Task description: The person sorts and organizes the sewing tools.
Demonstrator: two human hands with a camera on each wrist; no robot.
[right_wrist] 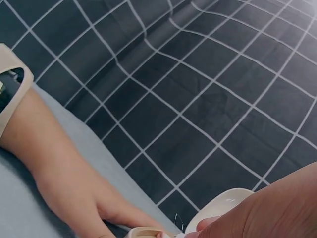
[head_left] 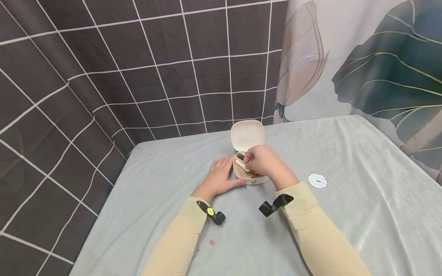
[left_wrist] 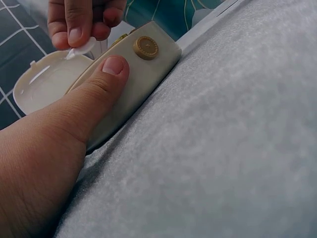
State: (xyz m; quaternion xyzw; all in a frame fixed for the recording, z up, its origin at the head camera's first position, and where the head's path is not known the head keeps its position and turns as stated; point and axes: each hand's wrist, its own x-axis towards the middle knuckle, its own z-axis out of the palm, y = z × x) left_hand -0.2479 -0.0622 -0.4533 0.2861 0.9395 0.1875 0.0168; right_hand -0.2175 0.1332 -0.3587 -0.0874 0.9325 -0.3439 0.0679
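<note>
A small cream box [head_left: 255, 181] stands on the cloth with its lid [head_left: 247, 135] raised at the back. Along its left side lies my left hand [head_left: 221, 180], fingers extended, the thumb pressed straight against the front wall near a round tan button [left_wrist: 146, 48]. My right hand [head_left: 264, 161] reaches over the box and pinches a small white needle threader [left_wrist: 83, 48]; its thin wire loop shows in the right wrist view. Inside the box are a white stick-like piece [head_left: 240, 165], a dark piece [head_left: 240, 156] and something gold [head_left: 253, 173], partly hidden by the right hand.
A flat white disc [head_left: 317, 180] with printing lies on the grey cloth [head_left: 348, 214] to the right. Dark gridded curtain [head_left: 165, 76] hangs behind and at the left, with a floral curtain [head_left: 373, 65] at the right.
</note>
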